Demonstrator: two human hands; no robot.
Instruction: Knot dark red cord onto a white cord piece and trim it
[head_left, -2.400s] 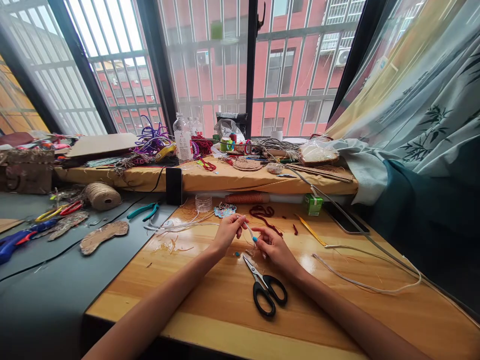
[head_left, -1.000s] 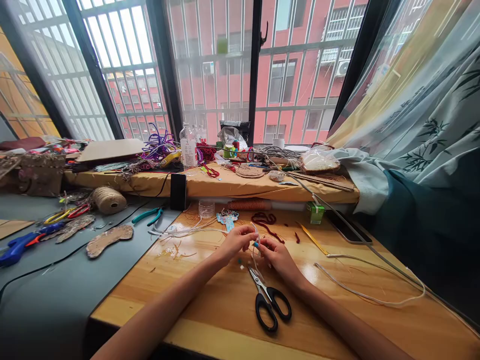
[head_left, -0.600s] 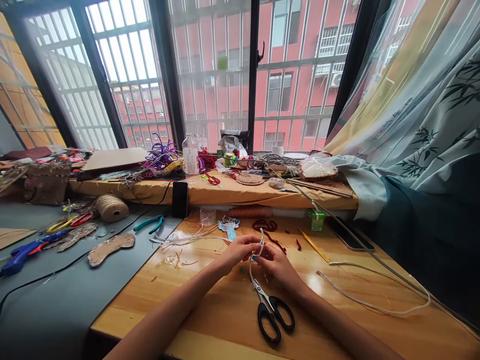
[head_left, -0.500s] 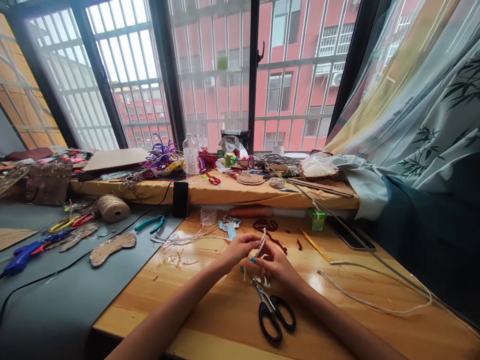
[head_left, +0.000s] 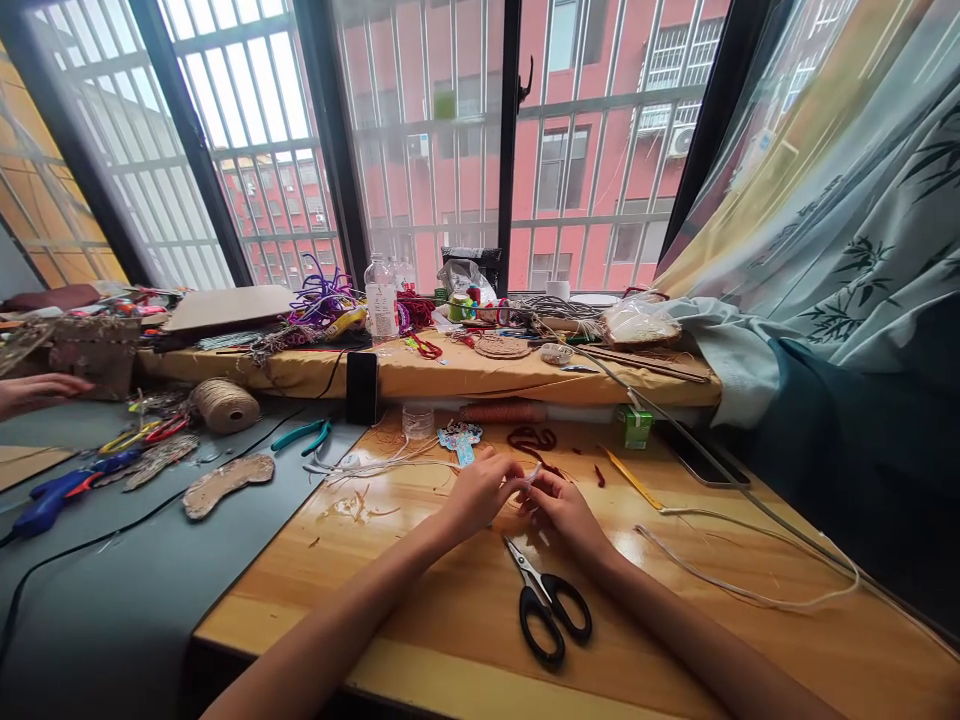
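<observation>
Over the wooden table, my left hand [head_left: 484,492] and my right hand [head_left: 564,512] meet fingertip to fingertip. Both are closed in a pinch on a short white cord [head_left: 533,474], whose end pokes up between them; the rest of it is hidden by the fingers. Just below my hands lie black-handled scissors [head_left: 546,605], blades slightly apart and pointing toward my fingers. A glittery blue charm [head_left: 460,437] sits beyond my left hand. Dark red cord [head_left: 532,438] lies curled behind my hands.
On the right lie a loop of white cord [head_left: 750,595], a yellow strip [head_left: 630,478] and a green box [head_left: 635,427]. Teal pliers [head_left: 301,436], twine [head_left: 225,406] and a glue gun [head_left: 56,505] are on the grey surface. Another person's hand [head_left: 45,392] shows at far left.
My hands have drawn closer together around the white cord, and less of it shows. Another person's hand has come into view at the left edge. The view has shifted slightly.
</observation>
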